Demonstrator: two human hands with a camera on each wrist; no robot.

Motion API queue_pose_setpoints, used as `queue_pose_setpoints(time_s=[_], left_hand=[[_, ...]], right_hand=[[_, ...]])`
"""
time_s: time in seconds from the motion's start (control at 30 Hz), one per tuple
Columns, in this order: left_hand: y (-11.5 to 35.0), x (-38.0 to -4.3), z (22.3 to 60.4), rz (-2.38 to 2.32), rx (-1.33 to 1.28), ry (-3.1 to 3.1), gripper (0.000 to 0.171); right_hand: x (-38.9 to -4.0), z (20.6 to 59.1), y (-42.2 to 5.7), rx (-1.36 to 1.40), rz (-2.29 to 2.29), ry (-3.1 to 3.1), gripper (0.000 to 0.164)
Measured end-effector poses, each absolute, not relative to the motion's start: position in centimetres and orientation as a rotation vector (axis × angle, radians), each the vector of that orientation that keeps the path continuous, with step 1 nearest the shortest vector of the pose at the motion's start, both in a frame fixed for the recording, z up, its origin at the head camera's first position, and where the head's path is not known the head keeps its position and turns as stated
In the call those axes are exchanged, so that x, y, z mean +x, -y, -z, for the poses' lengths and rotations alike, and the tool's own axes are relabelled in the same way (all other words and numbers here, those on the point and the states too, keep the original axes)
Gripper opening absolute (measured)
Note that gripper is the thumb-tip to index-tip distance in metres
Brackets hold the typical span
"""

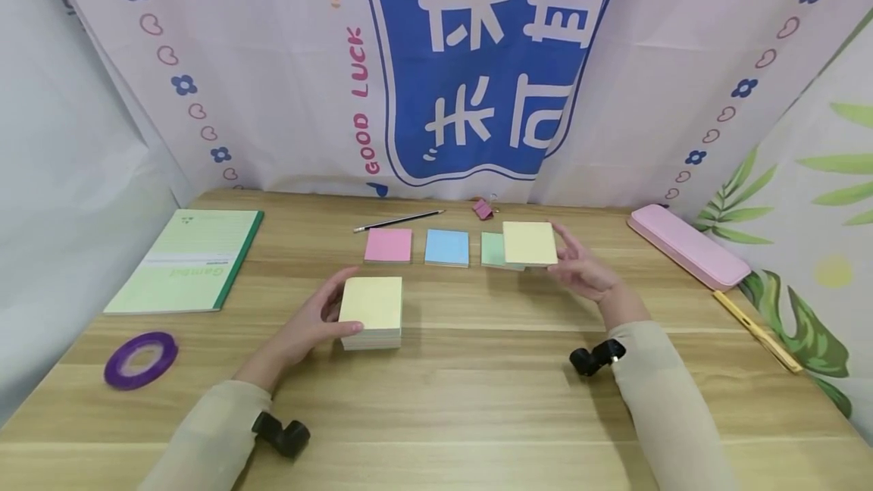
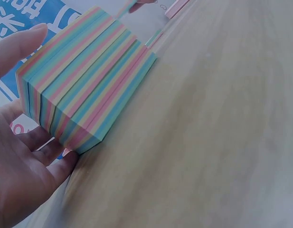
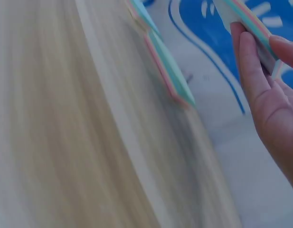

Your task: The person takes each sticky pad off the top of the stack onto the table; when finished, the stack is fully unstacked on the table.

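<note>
My left hand (image 1: 315,322) grips a thick stack of sticky-note pads (image 1: 371,313) standing on the table, thumb near its top edge and fingers at its side. The stack's top is yellow; its edges show colored stripes in the left wrist view (image 2: 84,76). A yellow-topped sticky-note pad (image 1: 530,242) is pinched by my right hand (image 1: 583,267), raised off the table and partly covering the green pad (image 1: 492,248). In the right wrist view, thumb and fingers hold that pad (image 3: 255,35) by its edge. A blue pad (image 1: 446,248) and a pink pad (image 1: 388,245) lie left of the green one.
Behind the pads lie a pencil (image 1: 398,220) and a pink binder clip (image 1: 483,209). At left are a green notebook (image 1: 183,260) and a purple tape roll (image 1: 121,364). A pink case (image 1: 689,246) and a yellow pen-like tool (image 1: 757,330) lie at right. Printed cloth hangs behind.
</note>
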State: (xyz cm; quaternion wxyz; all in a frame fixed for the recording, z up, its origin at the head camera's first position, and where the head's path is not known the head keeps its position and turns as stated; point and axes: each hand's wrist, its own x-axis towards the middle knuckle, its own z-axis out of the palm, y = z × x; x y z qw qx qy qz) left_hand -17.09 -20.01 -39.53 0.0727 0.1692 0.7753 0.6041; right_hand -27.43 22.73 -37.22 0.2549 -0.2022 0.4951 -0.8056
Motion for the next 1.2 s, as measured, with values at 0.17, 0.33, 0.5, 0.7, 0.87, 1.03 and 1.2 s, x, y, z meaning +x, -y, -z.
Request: queue_pose_setpoints(time_s=[0.17,0.33,0.5,0.7,0.87,1.03,1.2], left_hand=[[20.0,-17.1,39.6,-1.812,0.511,-2.323,0.078],[19.9,-17.1,39.7,-1.811,0.503,-2.326,0.079],[19.7,-17.2,39.9,-1.800,0.501,-2.321,0.080],[19.6,-17.2,39.9,-1.821,0.498,-2.318,0.079],[19.8,-17.2,39.8,-1.830,0.519,-2.313,0.077],[20.0,-17.1,39.6,-1.836,0.519,-2.320,0.076],[20.1,-17.0,39.4,-1.835,0.519,-2.323,0.076]], right_hand=[[-28.5,38.1,-25.4,-0.398,2.223,-1.345,0.087],[-29.3,39.0,-27.3,-0.283,2.217,-1.328,0.087],[-29.5,39.4,-28.7,-0.154,2.188,-1.366,0.086],[-29.9,39.5,-29.2,-0.095,2.104,-1.475,0.087],[-30.2,39.0,-29.5,-0.185,1.972,-1.658,0.082],[-30.4,38.0,-29.7,-0.201,1.861,-1.804,0.074],[-30.0,36.6,-29.8,-0.264,1.779,-1.932,0.069]])
